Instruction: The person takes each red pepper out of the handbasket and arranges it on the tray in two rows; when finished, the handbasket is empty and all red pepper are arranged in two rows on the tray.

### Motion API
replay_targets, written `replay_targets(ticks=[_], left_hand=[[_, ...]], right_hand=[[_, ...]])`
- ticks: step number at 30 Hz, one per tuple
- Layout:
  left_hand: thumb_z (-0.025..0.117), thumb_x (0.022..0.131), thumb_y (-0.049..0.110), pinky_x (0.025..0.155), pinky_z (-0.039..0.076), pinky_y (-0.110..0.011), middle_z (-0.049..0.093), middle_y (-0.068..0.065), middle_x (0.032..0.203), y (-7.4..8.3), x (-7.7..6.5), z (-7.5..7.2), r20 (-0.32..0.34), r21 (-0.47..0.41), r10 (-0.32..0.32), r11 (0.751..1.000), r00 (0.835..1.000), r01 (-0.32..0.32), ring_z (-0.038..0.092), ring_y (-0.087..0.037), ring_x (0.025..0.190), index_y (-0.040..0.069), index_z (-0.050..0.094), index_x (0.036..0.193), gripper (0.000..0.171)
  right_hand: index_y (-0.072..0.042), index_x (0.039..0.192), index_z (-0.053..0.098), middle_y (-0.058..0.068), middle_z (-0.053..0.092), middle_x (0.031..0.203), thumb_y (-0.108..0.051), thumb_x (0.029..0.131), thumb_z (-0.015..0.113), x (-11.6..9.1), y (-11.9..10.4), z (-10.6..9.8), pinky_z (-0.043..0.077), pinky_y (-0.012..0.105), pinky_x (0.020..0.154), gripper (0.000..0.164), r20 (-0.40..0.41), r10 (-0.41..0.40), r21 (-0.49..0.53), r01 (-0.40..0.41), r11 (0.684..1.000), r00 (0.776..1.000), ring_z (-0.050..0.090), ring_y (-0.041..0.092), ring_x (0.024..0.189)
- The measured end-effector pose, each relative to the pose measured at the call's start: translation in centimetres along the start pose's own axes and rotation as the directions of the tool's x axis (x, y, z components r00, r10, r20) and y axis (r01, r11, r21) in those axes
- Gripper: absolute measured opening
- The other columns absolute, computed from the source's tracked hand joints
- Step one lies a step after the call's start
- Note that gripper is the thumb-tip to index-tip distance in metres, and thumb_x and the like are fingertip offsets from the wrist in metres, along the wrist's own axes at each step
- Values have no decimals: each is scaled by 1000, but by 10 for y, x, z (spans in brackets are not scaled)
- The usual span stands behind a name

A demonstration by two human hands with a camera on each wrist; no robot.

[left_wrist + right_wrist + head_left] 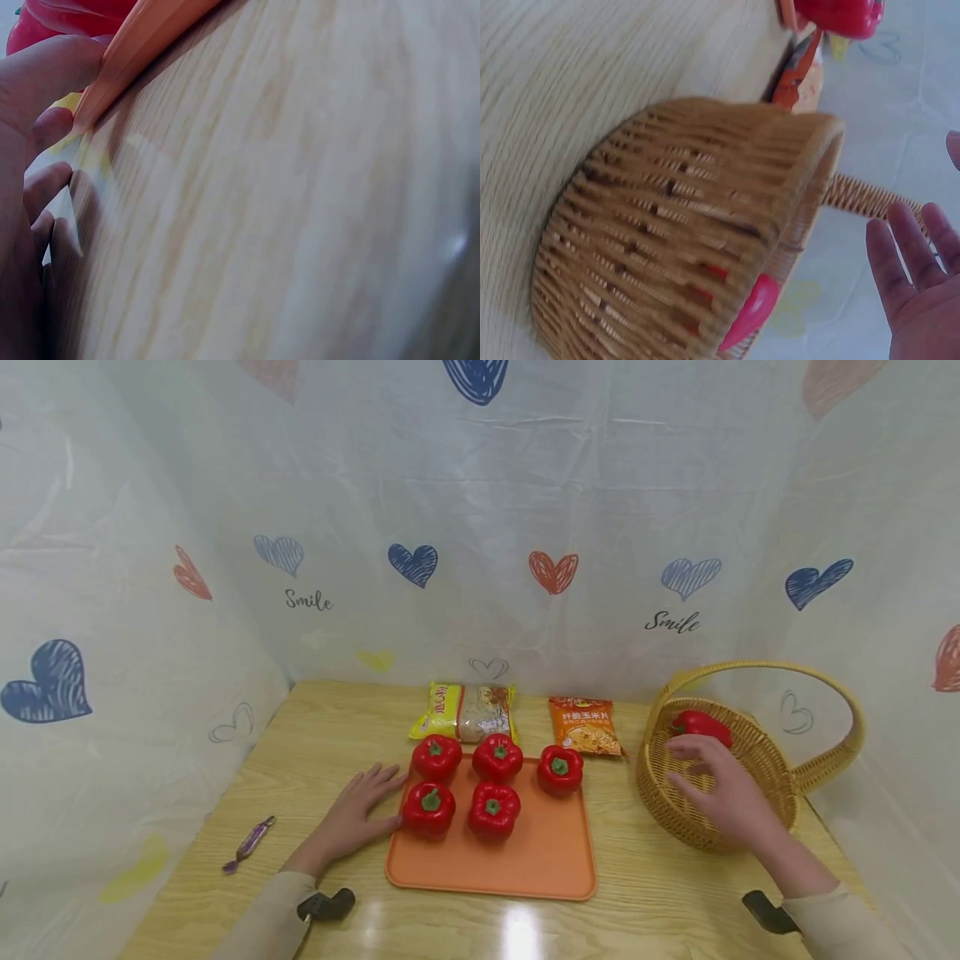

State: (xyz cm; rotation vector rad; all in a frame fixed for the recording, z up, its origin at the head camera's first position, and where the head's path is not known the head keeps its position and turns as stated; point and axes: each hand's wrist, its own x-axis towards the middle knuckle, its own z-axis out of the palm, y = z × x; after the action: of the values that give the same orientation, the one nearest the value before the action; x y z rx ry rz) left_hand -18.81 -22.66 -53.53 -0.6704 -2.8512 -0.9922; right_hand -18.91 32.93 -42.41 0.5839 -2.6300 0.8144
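Observation:
My left hand (358,814) rests at the left edge of an orange tray (543,864), fingers spread; in the left wrist view its thumb touches the tray rim (124,64). Several red bell peppers with green stems, among them one bell pepper (428,811) beside that thumb, sit on the tray. Over the wicker basket (671,806) hovers my right hand (723,785), holding nothing, its fingers loosely bent. Inside the basket a red bell pepper (705,725) lies on its side, partly covered by the basket wall in the right wrist view.
Behind the tray lie a yellow snack bag (472,714) and an orange snack bag (585,727). A purple-wrapped candy (250,843) is on the table at left. The basket's tall handle (757,667) arches above its rim. A heart-printed curtain (480,502) encloses the table.

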Motion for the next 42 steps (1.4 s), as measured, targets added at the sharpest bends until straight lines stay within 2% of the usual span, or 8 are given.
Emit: replay_targets(ticks=[4,8,13,15,19,25,33,42], left_hand=[[74,91,43,122,10,-62,42,-14,158,0,0,0,-2,2,-3,1000,1000,3,23,-43,151,12,52,150,71],[73,91,42,122,10,-62,42,-15,158,0,-1,0,-3,0,-3,1000,1000,3,24,-43,151,11,52,150,70],[73,91,43,122,10,-61,42,-14,159,-1,0,1,-3,1,1,1000,1000,-1,23,-43,151,12,52,151,71],[73,91,44,122,9,-61,42,-14,159,-1,0,1,-5,3,4,1000,1000,-4,23,-43,151,12,52,150,71],[73,91,42,122,10,-61,42,-15,158,-2,0,1,-8,4,8,1000,1000,-8,23,-43,151,11,52,150,70],[74,91,41,122,10,-60,43,-14,158,-1,-1,1,-5,1,4,1000,1000,-4,23,-43,151,11,52,150,70],[73,91,42,123,10,-60,42,-14,159,0,-1,0,-4,-4,-3,1000,1000,3,22,-42,152,12,52,151,70],[73,91,42,122,10,-61,42,-14,158,0,-1,1,-4,1,2,1000,1000,-2,22,-43,151,12,52,150,70]], right_hand=[[-5,124,63,9,60,123,-4,87,80,5,9,-4,48,7,85,40,12,7,-14,-7,1000,1000,61,20,102],[-6,122,64,13,61,120,-7,88,80,9,18,-8,50,11,84,38,12,28,-33,-28,999,1000,60,10,100],[-4,124,63,18,61,121,-8,89,79,11,28,-15,57,35,83,38,20,62,-61,-61,996,998,66,25,99],[-2,125,62,21,60,122,-9,91,78,13,31,-17,55,51,83,39,35,77,-65,-75,995,996,65,41,98],[1,128,60,26,57,126,-14,95,74,17,38,-22,49,65,86,39,83,118,-56,-113,992,990,61,49,104],[0,132,57,29,56,130,-24,99,70,25,48,-29,48,69,89,43,125,188,-83,-179,980,974,58,52,111],[4,137,53,33,54,129,-22,99,69,37,59,-32,47,69,93,49,168,232,-73,-222,972,958,54,53,116],[5,141,47,36,48,133,-29,101,66,49,65,-35,44,70,95,56,228,307,-93,-294,951,924,50,54,118]])
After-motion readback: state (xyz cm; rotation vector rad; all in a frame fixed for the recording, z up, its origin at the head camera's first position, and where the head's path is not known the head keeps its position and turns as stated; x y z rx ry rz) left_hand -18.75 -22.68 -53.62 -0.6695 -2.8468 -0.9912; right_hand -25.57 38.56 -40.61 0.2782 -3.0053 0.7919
